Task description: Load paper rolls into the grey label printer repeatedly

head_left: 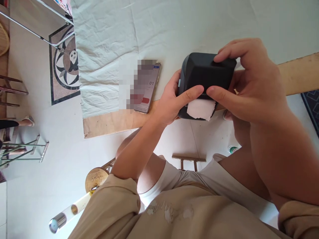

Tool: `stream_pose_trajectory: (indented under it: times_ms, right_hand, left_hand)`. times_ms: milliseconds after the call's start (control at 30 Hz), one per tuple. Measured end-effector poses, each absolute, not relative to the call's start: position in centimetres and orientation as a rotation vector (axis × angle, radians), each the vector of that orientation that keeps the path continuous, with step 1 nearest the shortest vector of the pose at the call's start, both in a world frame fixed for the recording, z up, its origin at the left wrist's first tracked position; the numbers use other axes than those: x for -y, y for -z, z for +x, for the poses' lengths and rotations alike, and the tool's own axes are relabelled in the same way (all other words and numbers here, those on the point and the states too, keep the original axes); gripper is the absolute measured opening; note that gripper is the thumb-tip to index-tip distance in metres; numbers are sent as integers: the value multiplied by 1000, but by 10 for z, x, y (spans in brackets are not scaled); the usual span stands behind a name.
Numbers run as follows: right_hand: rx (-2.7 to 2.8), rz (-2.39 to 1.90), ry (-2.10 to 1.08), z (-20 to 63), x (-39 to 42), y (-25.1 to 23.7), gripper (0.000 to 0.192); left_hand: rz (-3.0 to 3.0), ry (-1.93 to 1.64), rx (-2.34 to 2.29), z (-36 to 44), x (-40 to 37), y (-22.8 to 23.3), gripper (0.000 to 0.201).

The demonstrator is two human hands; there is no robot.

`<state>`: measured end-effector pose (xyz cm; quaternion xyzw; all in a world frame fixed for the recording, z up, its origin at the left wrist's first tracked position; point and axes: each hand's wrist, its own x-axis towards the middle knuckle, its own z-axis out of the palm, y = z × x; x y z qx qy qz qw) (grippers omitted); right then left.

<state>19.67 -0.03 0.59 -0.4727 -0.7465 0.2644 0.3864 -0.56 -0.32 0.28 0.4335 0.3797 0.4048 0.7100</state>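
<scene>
Both hands grip a small black box at the near edge of the surface.

The left hand [171,103] and right hand [251,83] clasp the black box [206,74], thumbs meeting above a white paper strip [201,109] that sticks out, perhaps torn at its end. Pulling it free would call for a steady hold. Beyond, a phone [147,88] lies on the white cloth [112,39], apart from the hands.

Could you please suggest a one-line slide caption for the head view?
Both hands, left hand and right hand, grip a small black box with white paper emerging, beside a smartphone on a white cloth.
</scene>
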Motion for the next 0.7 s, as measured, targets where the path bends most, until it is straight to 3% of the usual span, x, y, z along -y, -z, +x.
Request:
stream_pose_trajectory:
  times_ms: [533,700]
  right_hand:
    - [1961,-1098,-567,195,-5,6,47]
    - [1980,-1065,-525,196,-6,12,48]
  left_hand:
    - [914,-897,-944,-2,7,-14,29]
    - [920,-895,-935,-4,5,-10,35]
